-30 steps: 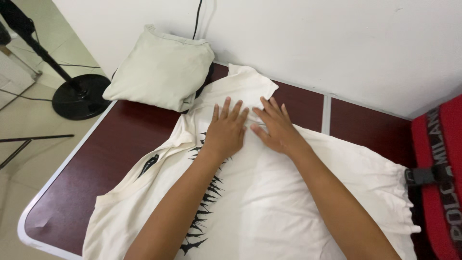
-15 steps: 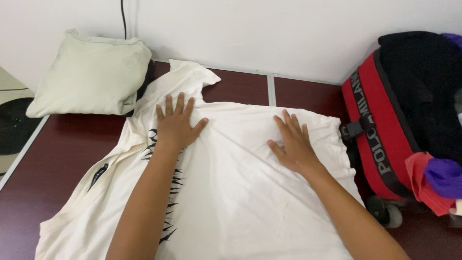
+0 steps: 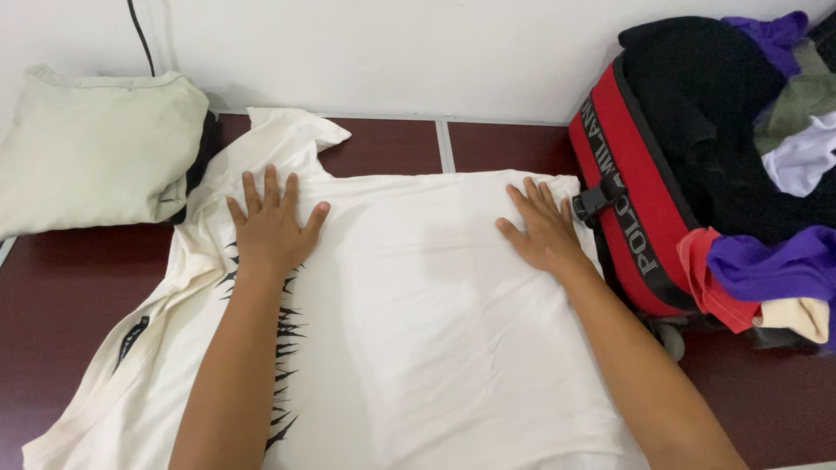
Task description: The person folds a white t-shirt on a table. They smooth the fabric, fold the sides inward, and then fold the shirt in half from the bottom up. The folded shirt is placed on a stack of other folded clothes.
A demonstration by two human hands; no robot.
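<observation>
**What the view keeps back**

The cream T-shirt (image 3: 418,331) runs off the bottom edge, so its lower part cannot be seen, and the black spiky print (image 3: 283,348) is partly covered by the left forearm — its full shape cannot be told. Both forearms are cut off at the bottom edge. The folded cream garment (image 3: 96,148) is clipped at the left edge, and something dark beneath it shows only as a sliver. The red suitcase (image 3: 636,218) is largely buried under the heap of clothes (image 3: 749,130) — which runs past the right edge.

Cream shirt (image 3: 418,331), flat on floor
</observation>
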